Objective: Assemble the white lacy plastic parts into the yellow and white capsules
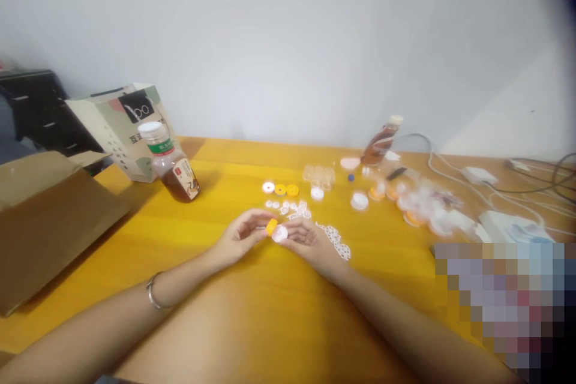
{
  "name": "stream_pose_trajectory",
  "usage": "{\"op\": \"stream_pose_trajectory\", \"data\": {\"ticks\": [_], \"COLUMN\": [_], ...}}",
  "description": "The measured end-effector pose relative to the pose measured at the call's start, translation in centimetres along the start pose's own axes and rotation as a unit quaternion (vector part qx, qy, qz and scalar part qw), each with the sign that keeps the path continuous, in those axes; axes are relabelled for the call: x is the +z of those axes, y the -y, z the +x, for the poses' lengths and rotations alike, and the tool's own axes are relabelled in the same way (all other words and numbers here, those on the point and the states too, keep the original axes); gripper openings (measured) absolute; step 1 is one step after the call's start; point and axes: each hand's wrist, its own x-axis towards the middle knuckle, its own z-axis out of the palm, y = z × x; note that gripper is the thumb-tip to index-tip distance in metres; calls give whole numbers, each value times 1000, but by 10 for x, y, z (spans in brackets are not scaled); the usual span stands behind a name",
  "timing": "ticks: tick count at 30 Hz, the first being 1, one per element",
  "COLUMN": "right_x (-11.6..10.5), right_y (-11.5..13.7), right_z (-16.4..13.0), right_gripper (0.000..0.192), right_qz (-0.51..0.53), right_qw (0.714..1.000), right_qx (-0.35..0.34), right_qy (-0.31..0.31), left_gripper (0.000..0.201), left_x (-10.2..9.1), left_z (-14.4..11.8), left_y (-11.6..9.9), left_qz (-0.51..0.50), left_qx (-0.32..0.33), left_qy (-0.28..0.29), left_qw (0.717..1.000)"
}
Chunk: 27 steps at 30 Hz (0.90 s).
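Observation:
My left hand (247, 234) pinches a small yellow round piece (271, 227) over the middle of the table. Against it, my right hand (312, 243) grips a small white round disc (279, 233). The two pieces touch or nearly touch; blur hides which. Just beyond my hands lie a white ring (268, 188) and two yellow rings (292, 191) in a row. White lace-like cut-outs (335, 240) lie beside and behind my right hand, with several small white discs (276, 204) nearby.
An amber bottle with a white cap (173, 171) and a paper bag (126, 132) stand left, behind a cardboard box (58, 216). Another brown bottle (381, 143), clear-wrapped pieces (423, 207), cables (517, 197) and a white adapter (479, 176) occupy the right.

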Motion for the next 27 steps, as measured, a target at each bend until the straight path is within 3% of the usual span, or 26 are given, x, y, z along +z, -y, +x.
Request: {"op": "stream_pose_trajectory", "data": {"ticks": [5, 12, 27], "right_x": [0, -1, 0], "right_y": [-4, -9, -7], "right_z": [0, 0, -3], "right_gripper": [30, 30, 27], "right_qz": [-4, -4, -8], "right_qw": [1000, 999, 999], "right_qx": [-14, -30, -13], "right_qy": [10, 33, 33], "left_gripper": [30, 32, 34], "left_x": [6, 9, 10], "left_z": [-6, -10, -11], "left_y": [1, -2, -5], "left_qz": [121, 291, 300], "left_qx": [47, 122, 121], "left_qy": [9, 23, 54], "left_qw": [991, 949, 945]}}
